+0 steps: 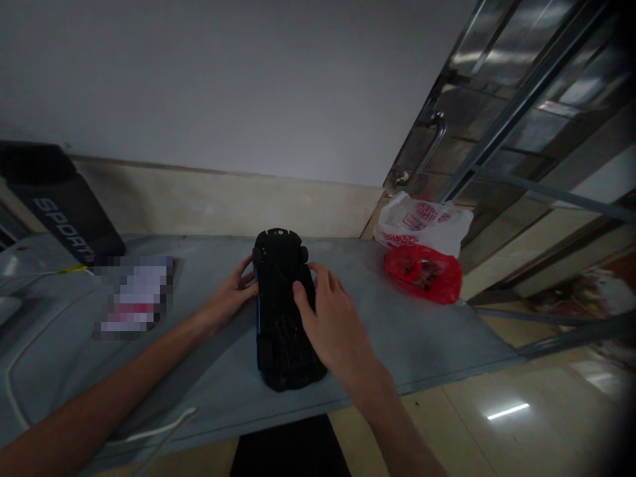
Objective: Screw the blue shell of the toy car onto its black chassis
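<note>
A black toy car lies upside down on the grey table, its underside and wheels facing up. My left hand holds the car's left side near the far end, fingers curved against its edge. My right hand grips the right side, with the thumb resting on the underside and the other fingers round the far right edge. A small red spot shows on the underside near my right thumb. The fingertips under the car's edges are hidden.
At the left stand a black bottle and a pixelated flat item. A white cable runs along the front left. A red bag and a white plastic bag lie at the right, beside a metal frame. A wall rises behind.
</note>
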Motion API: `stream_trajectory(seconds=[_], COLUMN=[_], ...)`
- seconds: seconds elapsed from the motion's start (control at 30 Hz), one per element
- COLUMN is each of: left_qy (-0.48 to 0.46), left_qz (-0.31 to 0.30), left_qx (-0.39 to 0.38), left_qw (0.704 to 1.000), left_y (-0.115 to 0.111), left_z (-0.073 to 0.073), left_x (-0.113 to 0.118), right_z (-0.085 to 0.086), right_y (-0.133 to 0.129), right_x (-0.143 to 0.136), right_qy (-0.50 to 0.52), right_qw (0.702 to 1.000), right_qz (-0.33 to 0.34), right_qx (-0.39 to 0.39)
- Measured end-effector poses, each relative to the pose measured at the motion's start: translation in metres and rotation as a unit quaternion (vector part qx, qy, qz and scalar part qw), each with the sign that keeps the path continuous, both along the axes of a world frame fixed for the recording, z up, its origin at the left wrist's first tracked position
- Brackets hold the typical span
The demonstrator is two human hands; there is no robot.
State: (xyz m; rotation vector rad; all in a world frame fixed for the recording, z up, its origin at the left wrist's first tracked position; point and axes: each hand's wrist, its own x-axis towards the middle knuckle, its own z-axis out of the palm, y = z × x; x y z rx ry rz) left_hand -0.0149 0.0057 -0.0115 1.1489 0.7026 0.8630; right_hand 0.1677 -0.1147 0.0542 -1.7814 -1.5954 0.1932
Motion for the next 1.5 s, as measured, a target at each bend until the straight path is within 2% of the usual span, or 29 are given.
stream_trajectory(seconds=[0.23,0.37,0.6,0.77,0.87,0.93,1.0,1.07,1.17,1.23,1.33,1.43,1.5], left_qy=[-0.008,-0.014,-0.027,-0.022,-0.007,-0.008,-0.007,0.003,0.019,0.023,0.026,0.03,0.042], left_qz=[-0.001,-0.005,-0.015,0.004,0.019,0.019,0.014,0.01,0.004,0.0,-0.005,-0.002,0.003], left_qx=[-0.005,-0.006,-0.027,-0.042,-0.056,-0.065,-0.069,-0.074,-0.082,-0.083,-0.077,-0.064,-0.059], left_qw=[1.0,1.0,0.999,0.999,0.998,0.998,0.997,0.997,0.996,0.996,0.997,0.997,0.997], left_y=[0.004,0.003,0.004,0.002,0.001,0.001,0.002,0.003,0.003,0.003,0.003,0.002,0.001], left_z=[-0.004,-0.004,-0.001,0.003,0.006,0.007,0.008,0.009,0.01,0.01,0.01,0.011,0.012], left_x=[0.0,0.0,0.0,0.002,0.003,0.003,0.002,0.001,0.0,0.0,0.0,0.001,0.001], right_z=[-0.014,-0.016,-0.007,0.011,0.024,0.028,0.023,0.012,-0.009,-0.019,-0.025,-0.03,-0.038], right_y=[-0.005,-0.002,0.003,0.0,-0.001,0.001,0.002,0.002,-0.001,-0.002,-0.001,0.003,0.007], right_x=[-0.049,-0.059,-0.043,-0.029,-0.007,0.016,0.044,0.071,0.1,0.111,0.116,0.118,0.121], right_qy=[-0.006,-0.001,0.01,0.013,0.052,0.113,0.21,0.315,0.413,0.445,0.492,0.556,0.6], right_qw=[0.996,0.994,0.993,0.995,0.995,0.991,0.973,0.942,0.895,0.876,0.845,0.797,0.755], right_qz=[-0.089,-0.11,-0.112,-0.1,-0.08,-0.071,-0.065,-0.02,0.049,0.089,0.12,0.108,0.144], right_qx=[0.01,0.0,0.033,0.027,0.012,-0.019,-0.072,-0.116,-0.16,-0.164,-0.173,-0.211,-0.221])
